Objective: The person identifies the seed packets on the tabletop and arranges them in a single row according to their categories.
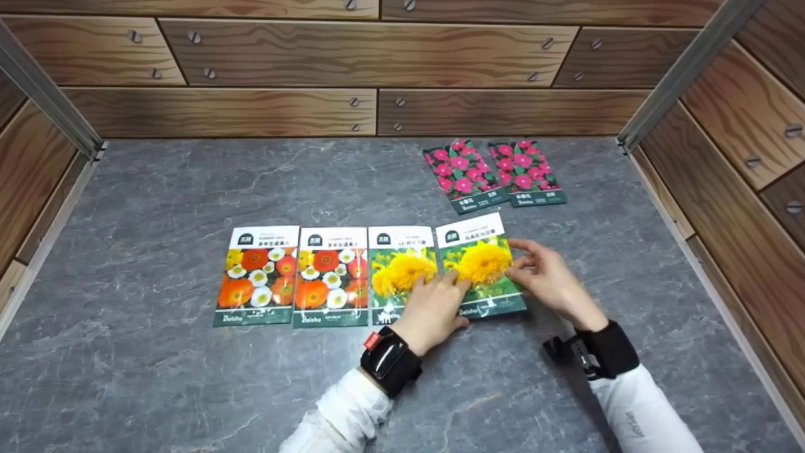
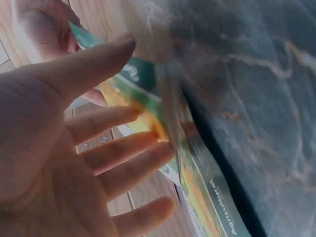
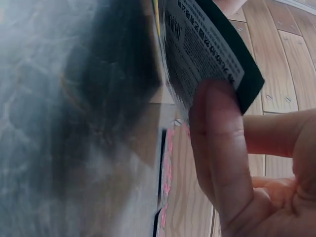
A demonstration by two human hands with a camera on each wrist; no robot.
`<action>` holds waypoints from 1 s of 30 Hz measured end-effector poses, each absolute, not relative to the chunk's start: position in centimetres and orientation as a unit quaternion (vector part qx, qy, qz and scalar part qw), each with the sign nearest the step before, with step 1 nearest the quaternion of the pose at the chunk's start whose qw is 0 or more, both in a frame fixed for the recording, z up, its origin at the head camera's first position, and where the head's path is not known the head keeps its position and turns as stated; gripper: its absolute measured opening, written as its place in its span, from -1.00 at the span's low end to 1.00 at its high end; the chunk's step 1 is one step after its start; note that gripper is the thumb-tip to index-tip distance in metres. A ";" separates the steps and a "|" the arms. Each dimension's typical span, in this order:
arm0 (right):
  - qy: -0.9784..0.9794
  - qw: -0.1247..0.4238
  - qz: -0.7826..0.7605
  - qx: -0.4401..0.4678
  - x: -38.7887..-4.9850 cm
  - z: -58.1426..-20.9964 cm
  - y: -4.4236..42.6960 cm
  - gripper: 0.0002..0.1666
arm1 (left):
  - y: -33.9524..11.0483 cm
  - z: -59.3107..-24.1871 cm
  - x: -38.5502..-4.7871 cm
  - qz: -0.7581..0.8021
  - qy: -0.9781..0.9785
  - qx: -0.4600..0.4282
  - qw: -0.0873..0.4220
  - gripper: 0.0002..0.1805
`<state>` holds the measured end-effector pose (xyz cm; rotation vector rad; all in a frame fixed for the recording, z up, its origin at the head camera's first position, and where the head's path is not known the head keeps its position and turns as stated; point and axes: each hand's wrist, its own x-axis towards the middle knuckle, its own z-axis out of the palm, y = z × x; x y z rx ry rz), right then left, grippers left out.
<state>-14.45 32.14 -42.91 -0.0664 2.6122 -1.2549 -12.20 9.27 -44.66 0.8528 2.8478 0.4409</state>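
Note:
Four flower seed packets lie side by side in a row in the head view. My right hand [image 1: 556, 286] pinches the right edge of the end packet with a yellow flower [image 1: 483, 261]. In the right wrist view this packet's printed back [image 3: 197, 47] shows, raised off the table and slightly bent. My left hand [image 1: 433, 311] has its fingers extended over the two yellow flower packets, fingertips at their adjoining edges. Part of the second yellow packet [image 1: 399, 270] is hidden under it. Left of these lie two packets with orange and white flowers, one [image 1: 331, 277] beside the other [image 1: 256, 277].
Two pink flower packets, a tilted one [image 1: 464, 173] and a straighter one [image 1: 527, 170], lie behind the row at the right. The grey marbled tabletop [image 1: 157, 189] is bounded by wood-patterned walls [image 1: 251, 113] at the back and sides.

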 end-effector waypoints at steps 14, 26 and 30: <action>0.962 0.082 -0.248 -0.081 -14.2 -44.3 31.1 -0.10 | 9.3 -44.9 -12.3 0.121 0.946 0.291 0.072 -0.35; 0.979 0.069 -0.167 -0.089 -13.4 -44.5 30.6 -0.28 | 9.4 -45.2 -11.9 0.093 0.949 0.294 0.066 -0.36; 0.980 0.067 -0.158 -0.101 -13.3 -44.7 30.5 -0.31 | 9.4 -45.3 -12.0 0.084 0.949 0.298 0.056 -0.38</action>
